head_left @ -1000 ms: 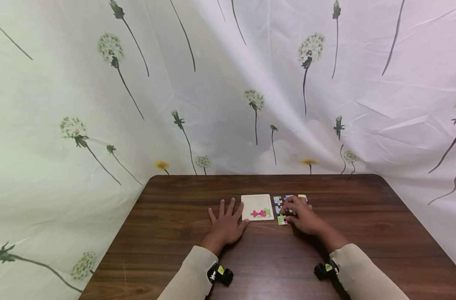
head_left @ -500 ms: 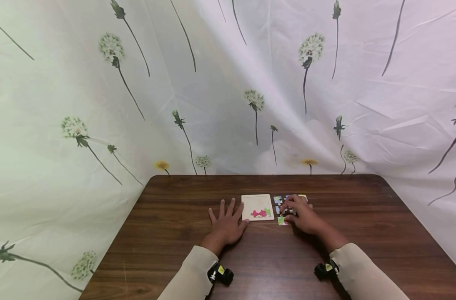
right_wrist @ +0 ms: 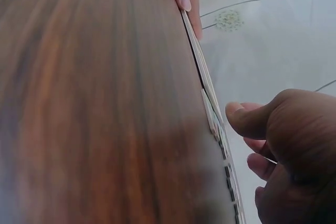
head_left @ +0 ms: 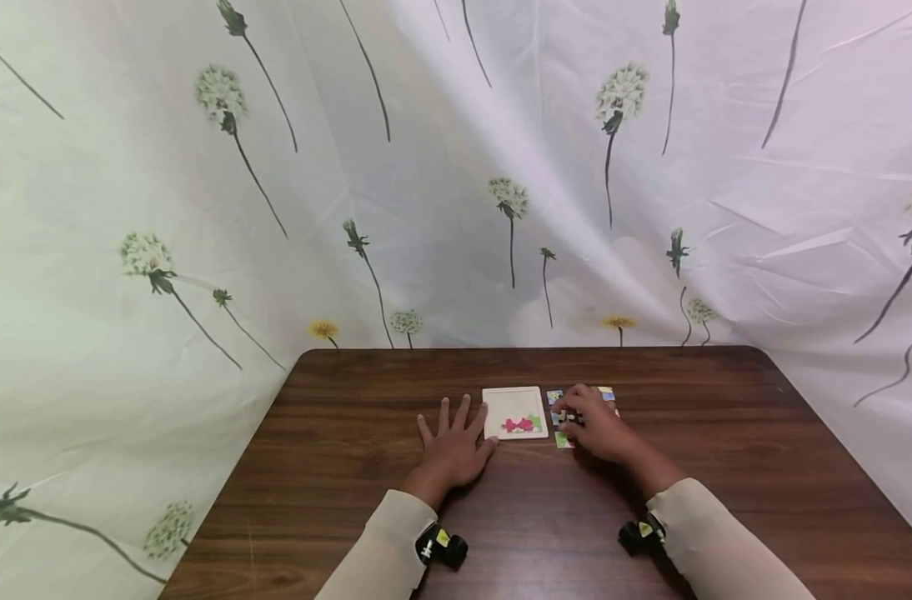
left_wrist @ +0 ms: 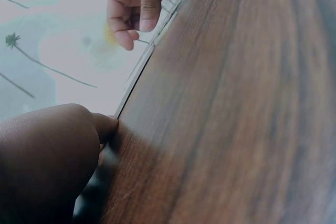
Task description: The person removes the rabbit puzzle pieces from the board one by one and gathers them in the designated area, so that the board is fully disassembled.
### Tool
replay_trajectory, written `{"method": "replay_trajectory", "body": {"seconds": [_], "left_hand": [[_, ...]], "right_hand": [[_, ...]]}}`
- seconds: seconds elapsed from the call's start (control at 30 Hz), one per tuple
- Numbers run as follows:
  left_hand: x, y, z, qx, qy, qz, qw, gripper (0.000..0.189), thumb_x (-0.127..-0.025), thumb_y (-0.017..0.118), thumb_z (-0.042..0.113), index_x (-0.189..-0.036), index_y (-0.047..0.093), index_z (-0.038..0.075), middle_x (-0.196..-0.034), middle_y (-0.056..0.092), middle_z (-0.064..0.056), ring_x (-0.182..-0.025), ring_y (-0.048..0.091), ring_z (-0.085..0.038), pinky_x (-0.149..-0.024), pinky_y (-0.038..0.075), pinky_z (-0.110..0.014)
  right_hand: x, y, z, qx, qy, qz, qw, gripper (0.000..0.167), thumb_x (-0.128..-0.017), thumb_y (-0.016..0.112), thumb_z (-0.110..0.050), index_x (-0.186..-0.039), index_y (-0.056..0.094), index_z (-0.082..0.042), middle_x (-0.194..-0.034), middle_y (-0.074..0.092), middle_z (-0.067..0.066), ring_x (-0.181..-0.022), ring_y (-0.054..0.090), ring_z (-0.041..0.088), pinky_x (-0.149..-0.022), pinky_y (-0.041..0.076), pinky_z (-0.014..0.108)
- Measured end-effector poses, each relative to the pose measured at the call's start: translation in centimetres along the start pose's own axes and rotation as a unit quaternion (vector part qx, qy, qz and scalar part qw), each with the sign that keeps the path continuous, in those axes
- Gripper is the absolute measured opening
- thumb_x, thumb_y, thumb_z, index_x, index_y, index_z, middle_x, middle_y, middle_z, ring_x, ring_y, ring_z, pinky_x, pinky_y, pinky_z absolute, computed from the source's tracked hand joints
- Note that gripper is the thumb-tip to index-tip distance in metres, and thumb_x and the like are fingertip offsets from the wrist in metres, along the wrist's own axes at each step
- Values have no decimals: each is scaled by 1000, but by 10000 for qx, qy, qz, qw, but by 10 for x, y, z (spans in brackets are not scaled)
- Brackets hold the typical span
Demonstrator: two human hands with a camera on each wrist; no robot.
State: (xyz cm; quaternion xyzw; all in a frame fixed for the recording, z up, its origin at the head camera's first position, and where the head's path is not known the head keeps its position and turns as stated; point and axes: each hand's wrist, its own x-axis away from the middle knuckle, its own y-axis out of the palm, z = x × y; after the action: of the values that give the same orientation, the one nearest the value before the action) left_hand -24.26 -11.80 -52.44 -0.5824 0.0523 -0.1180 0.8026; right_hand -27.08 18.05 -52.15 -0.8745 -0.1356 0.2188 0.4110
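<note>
A square, pale puzzle tray [head_left: 510, 404] lies near the table's middle. Joined puzzle pieces [head_left: 519, 425] in pink and green fill its lower right part. My left hand [head_left: 456, 454] rests flat with spread fingers, its fingertips and thumb at the tray's left edge. My right hand [head_left: 604, 429] hovers low over loose puzzle pieces right of the tray, hiding several of them. Around it show a blue piece [head_left: 554, 397], a green piece [head_left: 564, 440] and a blue-yellow piece [head_left: 607, 393]. In the right wrist view, the right hand [right_wrist: 299, 145] is loosely bent above the row of pieces [right_wrist: 211, 116], with nothing seen between thumb and fingers.
The brown wooden table [head_left: 351, 517] has a rounded far edge against a white curtain [head_left: 441, 167] printed with dandelions. Each forearm, in a beige sleeve, carries a small black wrist camera [head_left: 636, 537].
My right hand has shifted slightly left over the loose pieces, and its wrist has followed. The left hand and the tray stay where they were.
</note>
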Motion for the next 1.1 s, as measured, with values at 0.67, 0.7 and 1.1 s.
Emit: {"method": "replay_trajectory", "body": {"seconds": [0.67, 0.7, 1.1], "left_hand": [[-1, 1, 0, -70, -65, -68, 9999, 69, -114, 41, 60, -174, 31, 29, -185, 18, -8, -172, 6, -46, -127, 1, -84], [-1, 1, 0, -69, -67, -68, 9999, 69, -114, 41, 60, -174, 31, 29, -185, 18, -8, -172, 5, -46, -127, 1, -84], [-2, 0, 0, -67, -73, -86, 9999, 69, -114, 41, 62, -174, 31, 29, -185, 17, -8, -172, 6, -46, -127, 1, -84]], "right_hand": [[-20, 16, -20, -289, -177, -177, 9993, 22, -99, 79, -5, -120, 75, -4, -116, 67, 12, -88, 57, 17, -76, 48, 28], [-21, 17, -21, -335, -211, -183, 9990, 22, -99, 79, -4, -120, 74, -4, -117, 67, 13, -89, 58, 18, -76, 49, 27], [-33, 26, -31, -180, -470, -256, 9984, 17, -99, 81, -11, -114, 75, -5, -111, 68, 8, -83, 58, 8, -76, 52, 28]]}}
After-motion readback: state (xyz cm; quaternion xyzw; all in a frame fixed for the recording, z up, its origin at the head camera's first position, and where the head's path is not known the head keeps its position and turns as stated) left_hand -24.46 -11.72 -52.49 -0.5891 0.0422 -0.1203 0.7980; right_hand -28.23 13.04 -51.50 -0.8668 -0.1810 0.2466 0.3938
